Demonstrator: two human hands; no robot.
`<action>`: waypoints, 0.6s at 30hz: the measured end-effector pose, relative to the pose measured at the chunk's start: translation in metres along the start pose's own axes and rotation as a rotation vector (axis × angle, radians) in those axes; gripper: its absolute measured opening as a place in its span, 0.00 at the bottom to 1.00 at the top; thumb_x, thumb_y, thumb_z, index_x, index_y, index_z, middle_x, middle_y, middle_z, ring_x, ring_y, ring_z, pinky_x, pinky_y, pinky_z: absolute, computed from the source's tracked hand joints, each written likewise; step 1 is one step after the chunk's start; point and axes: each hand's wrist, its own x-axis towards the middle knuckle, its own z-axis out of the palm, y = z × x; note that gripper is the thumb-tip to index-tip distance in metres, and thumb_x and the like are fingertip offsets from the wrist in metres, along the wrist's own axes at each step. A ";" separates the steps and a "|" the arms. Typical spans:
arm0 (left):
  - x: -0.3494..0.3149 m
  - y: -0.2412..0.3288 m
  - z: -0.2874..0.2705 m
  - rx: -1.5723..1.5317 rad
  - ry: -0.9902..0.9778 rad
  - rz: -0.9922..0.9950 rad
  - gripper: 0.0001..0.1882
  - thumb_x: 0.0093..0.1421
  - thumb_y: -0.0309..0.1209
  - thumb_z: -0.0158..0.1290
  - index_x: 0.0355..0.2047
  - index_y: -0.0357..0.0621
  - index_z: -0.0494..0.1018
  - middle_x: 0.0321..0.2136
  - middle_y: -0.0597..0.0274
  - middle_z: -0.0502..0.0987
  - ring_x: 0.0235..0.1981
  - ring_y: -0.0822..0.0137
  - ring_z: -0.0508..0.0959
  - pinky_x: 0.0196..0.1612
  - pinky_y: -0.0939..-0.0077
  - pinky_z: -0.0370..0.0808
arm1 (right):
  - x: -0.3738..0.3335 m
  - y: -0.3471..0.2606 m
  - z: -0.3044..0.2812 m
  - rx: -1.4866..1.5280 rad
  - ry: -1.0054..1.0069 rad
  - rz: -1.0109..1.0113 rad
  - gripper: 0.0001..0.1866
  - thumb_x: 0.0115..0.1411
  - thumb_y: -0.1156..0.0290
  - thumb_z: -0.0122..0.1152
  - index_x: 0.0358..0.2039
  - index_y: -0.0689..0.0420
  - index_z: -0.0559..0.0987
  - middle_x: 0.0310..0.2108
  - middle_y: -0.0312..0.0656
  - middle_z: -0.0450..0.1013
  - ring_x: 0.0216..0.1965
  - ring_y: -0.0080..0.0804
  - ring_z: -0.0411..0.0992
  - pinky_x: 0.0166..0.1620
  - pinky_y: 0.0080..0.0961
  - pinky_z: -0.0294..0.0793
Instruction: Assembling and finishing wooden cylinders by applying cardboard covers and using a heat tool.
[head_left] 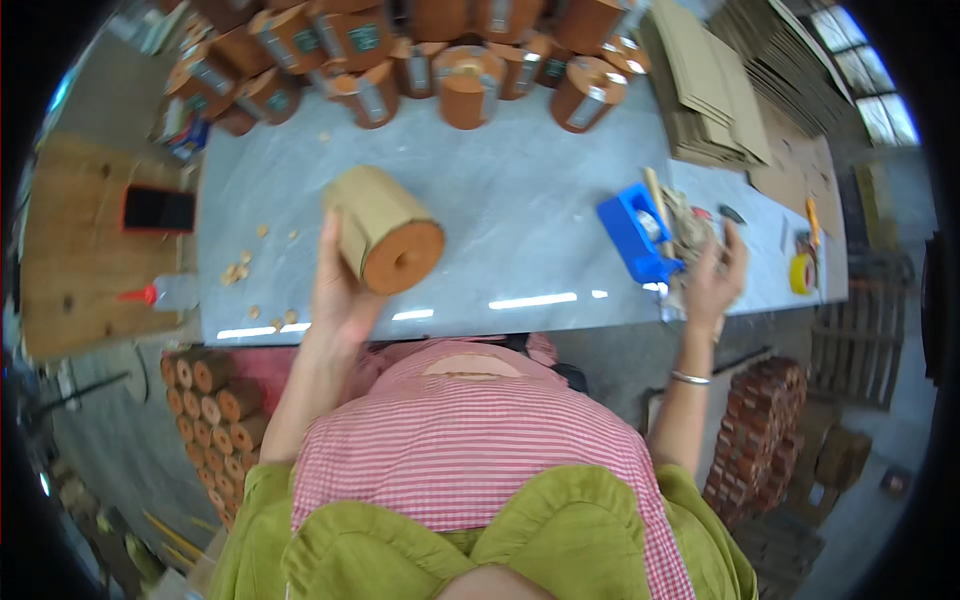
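My left hand (343, 290) is closed on a thick cylinder (385, 215). Tan cardboard wraps its side, and the end turned toward me is reddish brown with a small hole in the middle. The cylinder is tilted above the worktable (480, 210). On the right, my right hand (716, 280) is slightly blurred, its fingers bent and apart with nothing seen between them. Just left of it stands a blue tape dispenser (636, 232) with a pale roll inside. A crumpled greyish cloth or paper (692, 228) lies beside the dispenser, close to my fingertips.
Reddish-brown cylinders with tape strips (470, 88) crowd the table's far side. Cardboard sheets (705, 85) are stacked back right. A yellow tape roll (802, 273) lies far right. At left are a phone (158, 209), a red-tipped bottle (172, 293) and small crumbs. More cylinders (212, 410) are piled below left.
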 end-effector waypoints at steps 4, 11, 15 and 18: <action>0.006 -0.008 0.022 -0.430 -0.009 -0.267 0.34 0.64 0.61 0.56 0.62 0.55 0.71 0.61 0.61 0.73 0.59 0.59 0.74 0.64 0.55 0.72 | -0.007 0.081 -0.024 -0.408 -0.305 -0.213 0.26 0.63 0.65 0.64 0.60 0.59 0.76 0.59 0.53 0.74 0.61 0.52 0.69 0.66 0.43 0.60; -0.002 -0.015 0.038 -0.514 0.011 -0.306 0.32 0.66 0.58 0.55 0.61 0.52 0.71 0.59 0.59 0.73 0.59 0.58 0.75 0.60 0.58 0.77 | -0.006 0.128 -0.010 -0.245 -0.191 0.000 0.19 0.65 0.68 0.63 0.54 0.63 0.79 0.50 0.51 0.79 0.51 0.42 0.78 0.54 0.35 0.74; -0.003 -0.015 0.043 -0.496 0.016 -0.336 0.32 0.67 0.58 0.53 0.62 0.52 0.70 0.60 0.57 0.72 0.59 0.56 0.74 0.60 0.56 0.77 | 0.009 -0.009 -0.012 0.302 0.031 0.090 0.16 0.66 0.71 0.63 0.51 0.65 0.80 0.40 0.42 0.81 0.42 0.25 0.79 0.45 0.23 0.78; 0.000 -0.025 0.057 -0.475 0.048 -0.345 0.31 0.68 0.57 0.52 0.62 0.52 0.69 0.61 0.55 0.71 0.60 0.55 0.74 0.62 0.54 0.76 | -0.007 -0.128 0.010 0.394 -0.086 -0.274 0.16 0.64 0.75 0.61 0.51 0.64 0.80 0.45 0.44 0.79 0.47 0.34 0.78 0.51 0.31 0.78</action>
